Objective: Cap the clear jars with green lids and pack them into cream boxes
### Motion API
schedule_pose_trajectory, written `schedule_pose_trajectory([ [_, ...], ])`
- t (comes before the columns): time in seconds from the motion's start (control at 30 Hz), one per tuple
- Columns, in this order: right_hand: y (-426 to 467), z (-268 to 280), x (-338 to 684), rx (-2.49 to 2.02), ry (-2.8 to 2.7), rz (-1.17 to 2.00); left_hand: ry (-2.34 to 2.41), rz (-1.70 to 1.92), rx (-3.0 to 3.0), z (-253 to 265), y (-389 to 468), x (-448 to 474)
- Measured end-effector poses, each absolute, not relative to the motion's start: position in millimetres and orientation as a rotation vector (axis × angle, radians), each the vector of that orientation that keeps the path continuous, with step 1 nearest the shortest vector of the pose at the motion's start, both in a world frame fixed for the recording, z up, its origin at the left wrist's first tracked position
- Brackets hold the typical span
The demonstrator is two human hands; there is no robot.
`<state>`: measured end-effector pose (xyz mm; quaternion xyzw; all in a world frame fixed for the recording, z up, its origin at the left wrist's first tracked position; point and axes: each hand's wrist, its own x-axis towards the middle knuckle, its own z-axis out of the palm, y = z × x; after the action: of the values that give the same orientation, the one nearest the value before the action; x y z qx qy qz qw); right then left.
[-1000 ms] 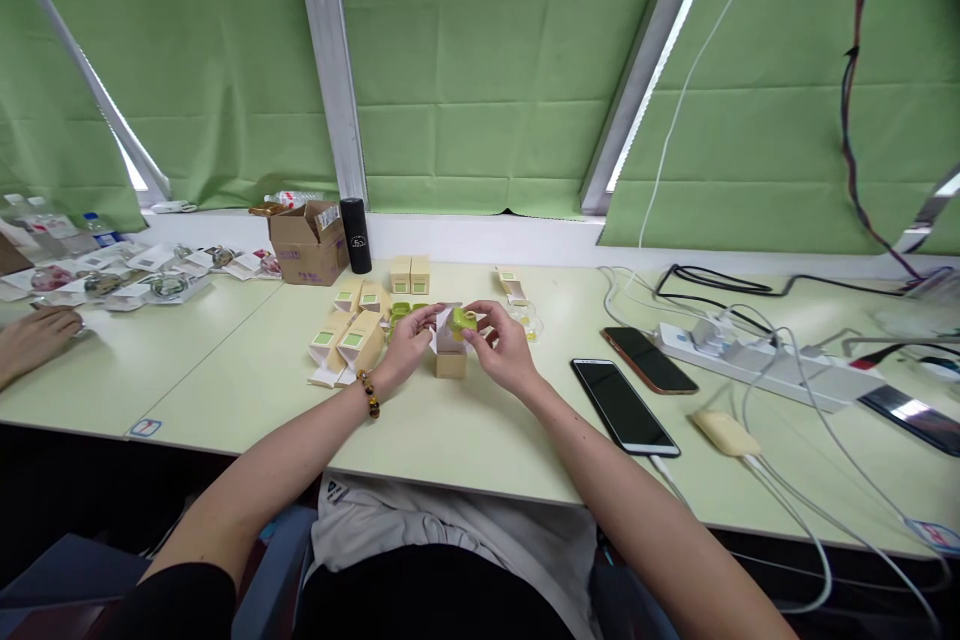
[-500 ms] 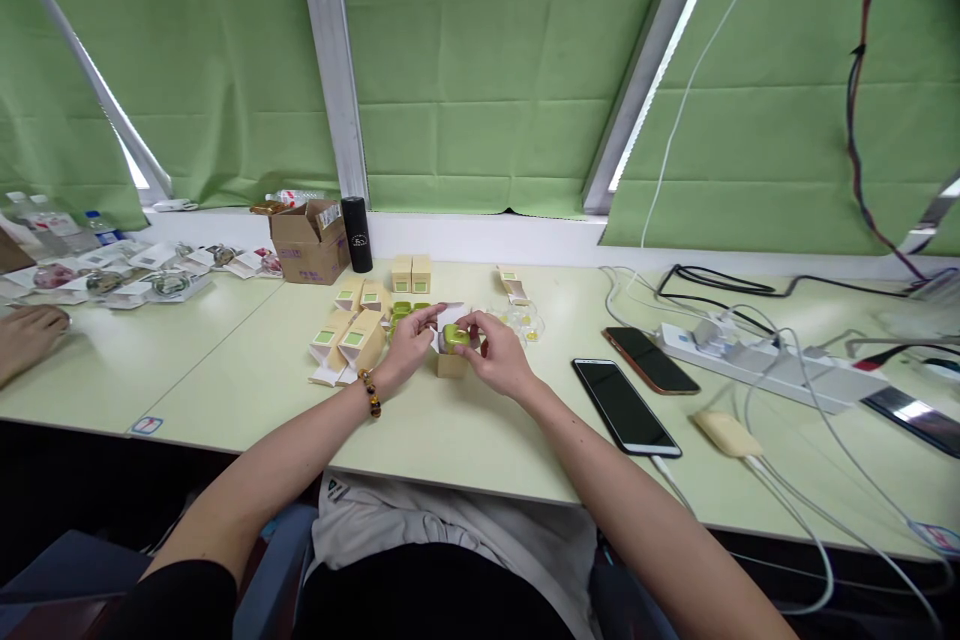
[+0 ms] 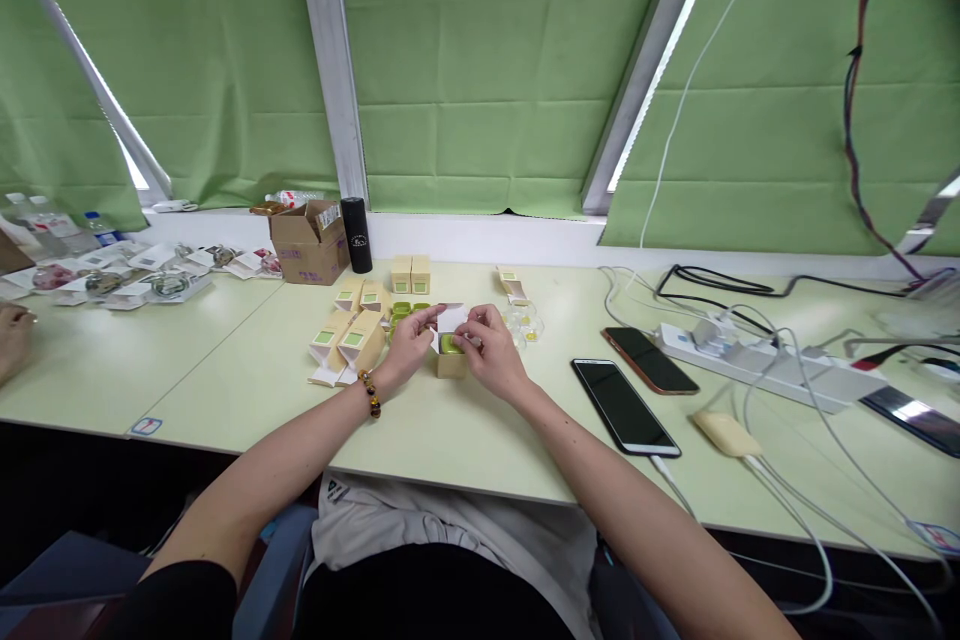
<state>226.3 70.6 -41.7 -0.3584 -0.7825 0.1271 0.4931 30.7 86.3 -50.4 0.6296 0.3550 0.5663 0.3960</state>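
The right hand's fingers point(image 3: 466, 332) are bunched at the right edge of a small green case point(image 3: 451, 345), which sits in the mouth of an upright cream carton point(image 3: 451, 367); whether they grip the case or only press it I cannot tell. The left hand point(image 3: 409, 340) has its fingers stretched toward the carton's left flap, fingertips at the flap's edge; whether they pinch it cannot be made out; a beaded bracelet point(image 3: 369, 393) circles that wrist. The carton's white back flap point(image 3: 451, 316) stands up between the two sets of fingers.

Just behind the left fingers lie more green cases point(image 3: 401, 310), partly hidden by the hand; left of those fingers are four cream cartons with green labels point(image 3: 361, 342); farther beyond them stand two paired cartons point(image 3: 411, 275). Beyond the right fingers, slightly to their right, are clear plastic pieces point(image 3: 527, 322) with yellow bits, and behind these an open carton point(image 3: 511, 285); well to the right of the same fingers lie a white-edged smartphone point(image 3: 624, 407) and a brown-edged smartphone point(image 3: 649, 360).
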Motion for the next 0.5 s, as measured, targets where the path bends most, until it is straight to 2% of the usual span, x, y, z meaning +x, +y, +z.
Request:
schedule_pose_trajectory([
  [0.5, 74.8, -43.5, 224.9, -0.904, -1.889, 0.374, 0.898, 1.409, 1.614, -54.0, 89.0, 29.8],
])
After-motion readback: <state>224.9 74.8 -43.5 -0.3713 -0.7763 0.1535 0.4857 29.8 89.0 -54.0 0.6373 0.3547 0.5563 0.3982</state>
